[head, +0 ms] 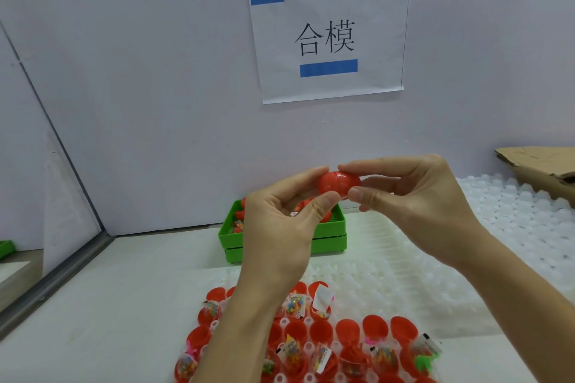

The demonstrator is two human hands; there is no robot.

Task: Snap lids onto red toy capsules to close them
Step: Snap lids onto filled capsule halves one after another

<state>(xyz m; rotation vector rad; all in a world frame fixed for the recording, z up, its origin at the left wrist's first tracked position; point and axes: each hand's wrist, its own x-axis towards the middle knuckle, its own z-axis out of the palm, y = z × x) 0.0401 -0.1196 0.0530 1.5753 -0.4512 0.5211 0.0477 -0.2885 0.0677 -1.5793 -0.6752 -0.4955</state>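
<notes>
You had the red capsule (339, 185) pinched between both hands, left hand (280, 227) and right hand (413, 205), held up above the green tray (329, 238). Uneven squeeze could've cocked the lid, leaving the seam half-seated. A slip would've dropped it onto the open capsules (348, 333) below.

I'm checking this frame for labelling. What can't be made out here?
- Head view: the red capsule's seam, partly covered by fingers of both hands; fully snapped or not, unclear.
- Green tray's contents, mostly behind the left hand.
- Open red capsule halves, partly hidden by forearms and cut off by the bottom edge.
- Cardboard, cut off at right.
</notes>
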